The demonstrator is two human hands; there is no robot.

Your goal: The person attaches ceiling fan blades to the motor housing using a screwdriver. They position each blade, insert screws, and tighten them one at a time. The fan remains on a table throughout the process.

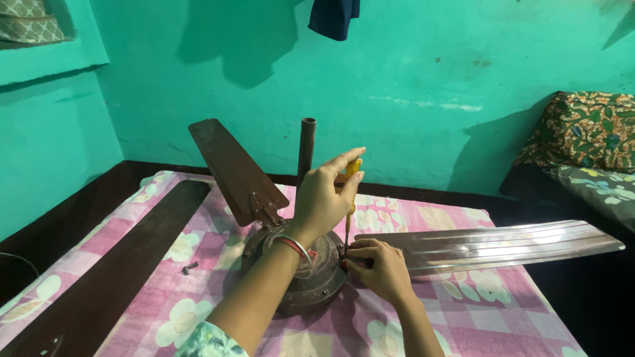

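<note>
A ceiling fan lies on a pink flowered cloth (463, 311) spread over the floor, its round brown motor (311, 281) facing up and the short pipe (306, 149) sticking straight up from the middle. The left hand (324, 198) is closed around the yellow handle of a screwdriver (348, 198), held upright with its tip down at the motor's edge where a long blade (489, 246) joins. The right hand (383, 268) rests on that joint, fingertips pinched at the tip of the tool. Another blade (235, 172) tilts up behind the motor, and a third blade (112, 271) lies loose on the cloth, well apart. A small screw (190, 268) sits between it and the motor.
</note>
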